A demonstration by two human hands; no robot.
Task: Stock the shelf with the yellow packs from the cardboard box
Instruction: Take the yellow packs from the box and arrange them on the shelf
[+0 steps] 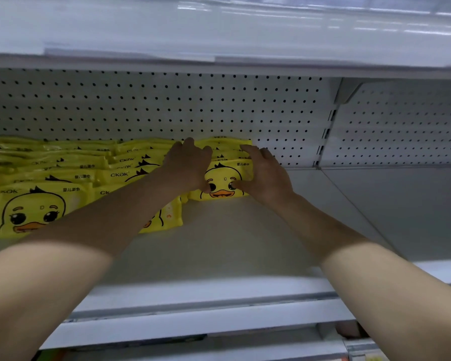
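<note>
Your left hand (188, 168) curls over the left side of the rightmost row of packs (224, 182), thumb on the front pack's face. Your right hand (264, 175) clasps the right side, fingers over the top. The row stands on the shelf (232, 243), beside other rows.

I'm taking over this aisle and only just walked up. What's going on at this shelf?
A person is reaching both bare arms onto the white shelf. The left hand and right hand grip the rightmost row of yellow duck packs from either side, with the thumbs on the front pack's face. The other rows of yellow duck packs already lie on the shelf to its left, in front of the pegboard back.
</note>
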